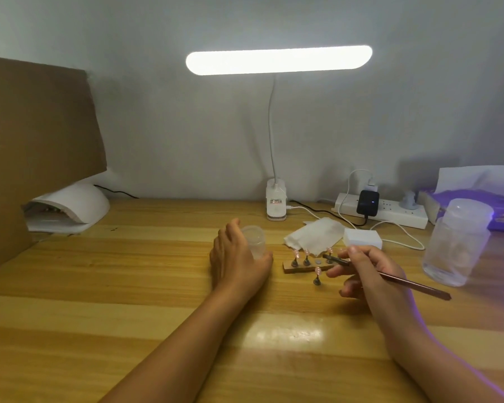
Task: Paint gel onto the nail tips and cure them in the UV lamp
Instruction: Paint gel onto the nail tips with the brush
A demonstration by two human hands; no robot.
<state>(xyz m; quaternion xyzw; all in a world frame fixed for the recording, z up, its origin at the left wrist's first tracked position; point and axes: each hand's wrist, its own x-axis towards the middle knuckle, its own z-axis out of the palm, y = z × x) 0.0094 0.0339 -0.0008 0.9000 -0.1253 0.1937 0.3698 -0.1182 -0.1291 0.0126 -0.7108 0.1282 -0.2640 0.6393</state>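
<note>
My left hand (237,257) is wrapped around a small clear jar (254,241) standing on the wooden table. My right hand (364,271) pinches a thin brown brush (402,280), its dark tip pointing left over a small wooden holder strip (304,267). Pink nail tips on little metal stands sit on the strip, among them one (296,254) at its left end. A single nail tip stand (317,276) is off the strip, in front of it on the table. The white UV lamp (70,209) sits far left by the wall, its opening facing right.
A lit desk lamp (277,205) stands at the back centre. Crumpled tissue (314,235) and a white block (362,238) lie behind the strip. A power strip (390,210) with cables, a large frosted jar (457,242) and a purple tissue box (477,205) fill the right. A cardboard sheet (35,135) leans at left.
</note>
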